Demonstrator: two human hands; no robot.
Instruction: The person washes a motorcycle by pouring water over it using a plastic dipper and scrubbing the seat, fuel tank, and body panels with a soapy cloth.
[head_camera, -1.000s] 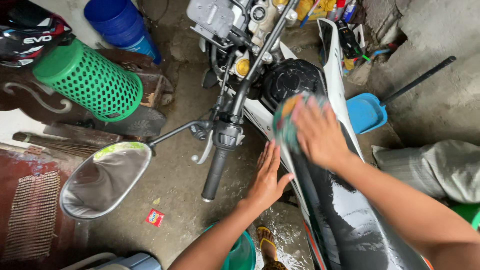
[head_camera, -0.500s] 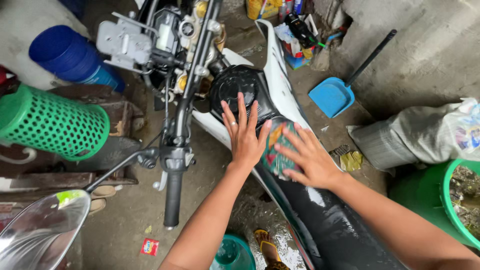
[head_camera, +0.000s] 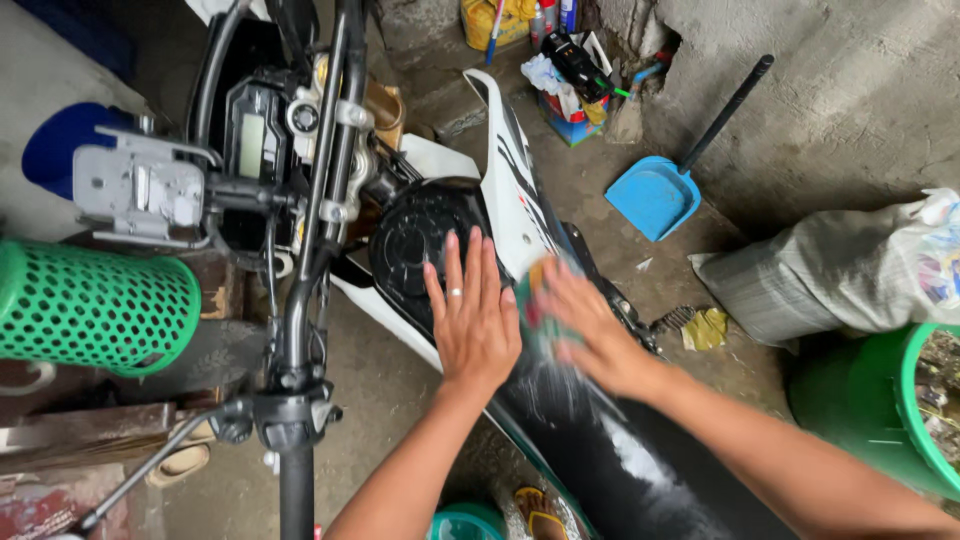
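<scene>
Cloth (head_camera: 535, 305) under right hand (head_camera: 590, 335) fingers (head_camera: 553, 285), on motorcycle (head_camera: 420, 235).

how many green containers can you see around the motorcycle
2: a green perforated basket lying on its side at the left, and a green bucket at the right edge, cut off. Others may be hidden.

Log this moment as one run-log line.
left hand: flat on black tank | right hand: pressing cloth on motorcycle seat | nearby: blue dustpan, green basket

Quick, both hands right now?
Left hand: open, flat on the black tank.
Right hand: pressing a multicoloured cloth on the motorcycle; grip blurred.
</scene>
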